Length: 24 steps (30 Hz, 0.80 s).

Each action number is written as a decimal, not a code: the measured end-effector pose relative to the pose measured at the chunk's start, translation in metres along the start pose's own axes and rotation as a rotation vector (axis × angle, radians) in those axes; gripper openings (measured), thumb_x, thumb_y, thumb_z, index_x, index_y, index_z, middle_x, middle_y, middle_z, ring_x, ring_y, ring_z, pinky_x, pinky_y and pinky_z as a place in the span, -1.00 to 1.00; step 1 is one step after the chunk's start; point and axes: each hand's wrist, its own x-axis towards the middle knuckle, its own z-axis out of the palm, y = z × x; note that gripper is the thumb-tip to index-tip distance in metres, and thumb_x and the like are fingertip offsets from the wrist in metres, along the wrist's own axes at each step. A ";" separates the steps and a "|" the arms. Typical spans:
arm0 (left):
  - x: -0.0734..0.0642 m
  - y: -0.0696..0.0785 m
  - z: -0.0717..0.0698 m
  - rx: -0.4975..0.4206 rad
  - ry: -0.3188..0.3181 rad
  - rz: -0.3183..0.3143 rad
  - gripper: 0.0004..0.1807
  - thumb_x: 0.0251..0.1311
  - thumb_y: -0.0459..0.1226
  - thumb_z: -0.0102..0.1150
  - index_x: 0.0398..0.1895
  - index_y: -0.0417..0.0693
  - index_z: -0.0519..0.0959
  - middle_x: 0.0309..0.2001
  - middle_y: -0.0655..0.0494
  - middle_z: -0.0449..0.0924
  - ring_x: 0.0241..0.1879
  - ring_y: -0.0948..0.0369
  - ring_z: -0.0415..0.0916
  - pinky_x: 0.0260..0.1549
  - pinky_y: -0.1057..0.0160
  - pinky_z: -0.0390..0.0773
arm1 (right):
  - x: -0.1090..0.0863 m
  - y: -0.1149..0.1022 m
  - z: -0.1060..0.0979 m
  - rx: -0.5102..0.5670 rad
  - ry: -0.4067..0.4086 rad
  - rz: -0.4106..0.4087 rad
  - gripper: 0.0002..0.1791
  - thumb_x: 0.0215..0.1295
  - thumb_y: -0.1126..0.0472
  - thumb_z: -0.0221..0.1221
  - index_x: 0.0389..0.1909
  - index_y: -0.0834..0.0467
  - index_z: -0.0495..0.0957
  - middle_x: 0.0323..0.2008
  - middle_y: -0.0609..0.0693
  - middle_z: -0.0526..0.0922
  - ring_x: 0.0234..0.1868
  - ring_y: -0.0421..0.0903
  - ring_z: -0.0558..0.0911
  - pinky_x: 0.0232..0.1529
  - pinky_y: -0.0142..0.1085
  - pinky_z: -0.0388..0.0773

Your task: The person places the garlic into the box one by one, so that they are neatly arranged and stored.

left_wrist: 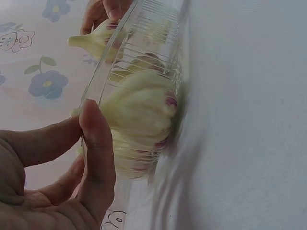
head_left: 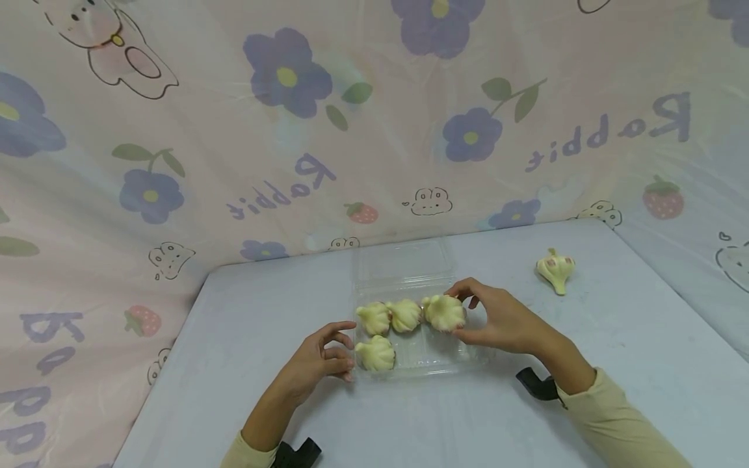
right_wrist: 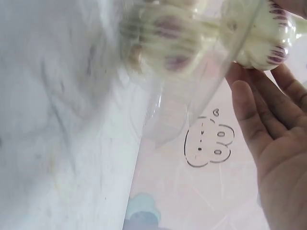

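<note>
My right hand (head_left: 503, 318) grips a garlic bulb (head_left: 445, 313) between thumb and fingers, over the back right part of a clear plastic box (head_left: 433, 372). The right wrist view shows this bulb beside the box's rim, its purple-streaked side partly covered by fingers (right_wrist: 259, 112). Inside the box, two bulbs sit side by side at the back: one garlic bulb (head_left: 374, 318) at the left and another garlic bulb (head_left: 406, 316) beside it. A third garlic bulb (head_left: 376, 354) lies front left. Bent loosely, the fingers of my left hand (head_left: 318, 361) touch the box's left rim.
The box's transparent lid (head_left: 404, 261) lies folded back behind it. One more garlic bulb (head_left: 555, 270) lies on the white table (head_left: 263, 312) at the back right. A patterned curtain (head_left: 380, 143) hangs behind the table's far edge.
</note>
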 end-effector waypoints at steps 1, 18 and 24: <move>0.000 0.000 0.000 -0.002 0.001 -0.001 -0.23 0.21 -0.54 0.20 0.49 -0.20 0.17 0.01 -0.07 0.34 -0.34 0.25 0.59 -0.33 0.26 0.72 | 0.000 -0.001 0.001 0.000 -0.005 0.002 -0.36 0.04 0.09 0.49 0.13 -0.15 0.41 0.02 -0.29 0.59 -0.10 -0.29 0.55 -0.05 -0.22 0.61; -0.001 0.001 0.003 -0.009 0.004 -0.009 -0.23 0.21 -0.56 0.19 0.48 -0.22 0.16 -0.04 -0.05 0.36 -0.36 0.26 0.58 -0.34 0.26 0.72 | 0.003 -0.012 0.025 0.025 -0.091 -0.036 -0.38 0.15 -0.06 0.42 0.21 -0.06 0.43 0.09 -0.22 0.60 -0.07 -0.27 0.59 -0.03 -0.17 0.65; 0.000 0.001 0.002 -0.009 0.004 -0.007 -0.23 0.20 -0.55 0.20 0.48 -0.20 0.16 -0.05 -0.03 0.37 -0.35 0.24 0.58 -0.35 0.25 0.72 | 0.003 -0.014 0.029 0.009 -0.115 -0.019 -0.37 0.15 -0.09 0.41 0.23 -0.10 0.43 0.16 -0.19 0.59 -0.01 -0.22 0.62 0.02 -0.12 0.64</move>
